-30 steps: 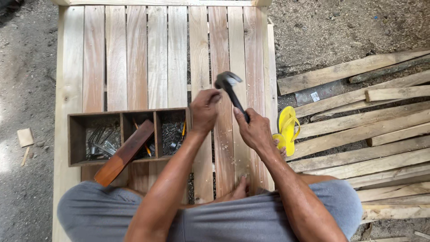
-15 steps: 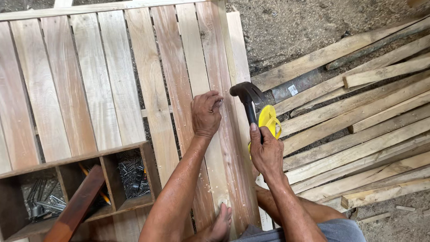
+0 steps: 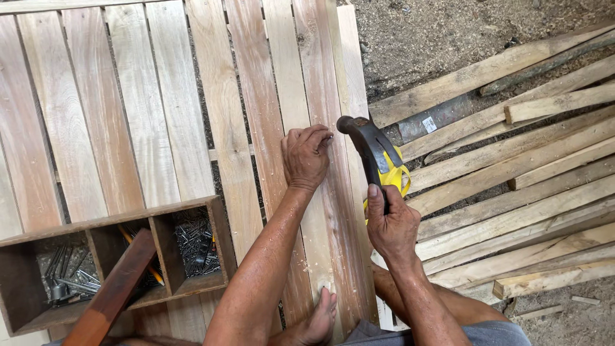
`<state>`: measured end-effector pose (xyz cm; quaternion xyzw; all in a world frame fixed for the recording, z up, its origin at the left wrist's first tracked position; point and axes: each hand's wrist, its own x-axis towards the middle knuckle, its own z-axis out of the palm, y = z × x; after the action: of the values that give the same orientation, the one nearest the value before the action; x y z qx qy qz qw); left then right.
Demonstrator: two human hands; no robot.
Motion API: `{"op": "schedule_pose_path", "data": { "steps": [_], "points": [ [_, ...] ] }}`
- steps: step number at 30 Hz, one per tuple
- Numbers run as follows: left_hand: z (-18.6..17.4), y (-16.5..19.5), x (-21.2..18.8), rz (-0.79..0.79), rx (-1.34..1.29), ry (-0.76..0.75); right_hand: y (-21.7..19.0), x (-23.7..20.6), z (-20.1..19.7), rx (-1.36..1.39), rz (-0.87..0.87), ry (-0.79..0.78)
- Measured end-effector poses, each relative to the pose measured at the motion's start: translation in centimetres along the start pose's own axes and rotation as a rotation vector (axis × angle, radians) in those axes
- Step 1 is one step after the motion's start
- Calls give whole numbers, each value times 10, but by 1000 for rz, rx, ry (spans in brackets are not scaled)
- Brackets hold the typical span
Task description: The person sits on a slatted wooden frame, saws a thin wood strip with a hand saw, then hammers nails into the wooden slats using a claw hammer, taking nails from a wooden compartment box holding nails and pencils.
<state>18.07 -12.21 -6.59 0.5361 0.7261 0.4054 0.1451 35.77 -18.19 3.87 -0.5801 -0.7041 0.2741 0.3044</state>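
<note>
Your left hand [image 3: 306, 157]: fingertips pressed together in a pinch at the outer slat [image 3: 337, 211] of the slatted wooden panel [image 3: 147, 128], presumably on a nail, though the nail itself is too small to make out; palm resting on the neighbouring slat. Your right hand [image 3: 391, 224]: fingers wrapped tight round the dark handle of the claw hammer [image 3: 366, 142], thumb laid along the grip, head poised just beside the left fingertips, apart from the wood. Progress, as a judgement: slats laid side by side and looking assembled, this nail at the right edge apparently being started rather than driven home; how many fixings remain cannot be told. Adjacent: your bare foot [image 3: 318, 318] on the panel; yellow sandal [image 3: 396, 178] behind the hammer; wooden compartment box [image 3: 115, 263] with nails at lower left; loose timber strips [image 3: 512, 192] on the ground to the right
</note>
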Motion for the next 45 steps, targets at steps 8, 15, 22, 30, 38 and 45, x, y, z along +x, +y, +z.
{"op": "schedule_pose_path", "data": {
  "steps": [8, 15, 22, 30, 38, 45],
  "points": [
    [1, 0, 1, 2, 18, -2, 3, 9, 9, -99, 190, -178],
    [2, -3, 2, -17, 15, -33, 4, 4, 9, -61, 144, -161],
    [-4, 3, 8, 49, -47, -16, -19, 13, 16, -197, 6, 16],
    [-187, -69, -71, 40, 243, 277, -114, 10, 35, 120, -76, -91],
    [-240, -90, -102, 120, 718, 9, -165, -10, 76, 138, -133, -327],
    [-202, -107, -113, -87, 786, -64, -152, -28, 71, 67, -138, -298]
  ]
}}
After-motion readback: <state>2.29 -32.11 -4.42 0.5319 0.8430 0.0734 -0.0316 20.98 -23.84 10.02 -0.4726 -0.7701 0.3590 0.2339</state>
